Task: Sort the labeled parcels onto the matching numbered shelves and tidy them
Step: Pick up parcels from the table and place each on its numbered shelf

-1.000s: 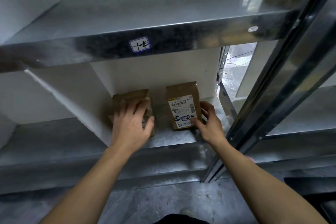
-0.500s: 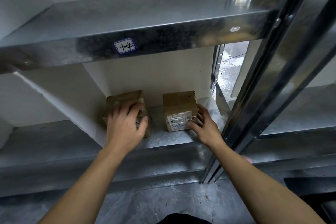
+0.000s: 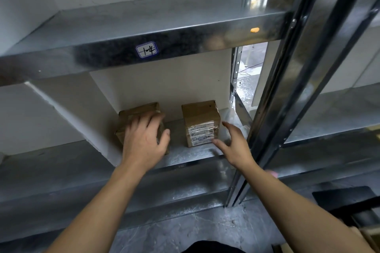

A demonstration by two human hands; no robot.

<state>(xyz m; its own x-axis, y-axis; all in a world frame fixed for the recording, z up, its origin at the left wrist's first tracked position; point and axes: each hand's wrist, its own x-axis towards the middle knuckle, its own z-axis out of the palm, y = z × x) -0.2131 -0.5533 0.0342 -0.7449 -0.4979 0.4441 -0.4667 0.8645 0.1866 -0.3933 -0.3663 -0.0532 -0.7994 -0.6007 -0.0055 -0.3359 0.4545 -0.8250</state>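
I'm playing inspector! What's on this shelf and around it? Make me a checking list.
Surface: metal shelf, grey and scuffed.
Job's things: left parcel and right parcel, brown boxes standing apart; the right one's label faces out.
Clutter: clear plastic crumpled beside the right parcel.
Hands: left hand lies over the left parcel; right hand is spread beside the right parcel, contact unclear.
Cables: thin wires on the floor behind the rack.
Surroundings: tag reading 1-4 on the upper shelf edge; metal upright at right.

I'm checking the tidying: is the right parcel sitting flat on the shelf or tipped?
Flat: the right parcel sits square on the shelf, its label facing forward. The right hand is open beside it, not gripping.
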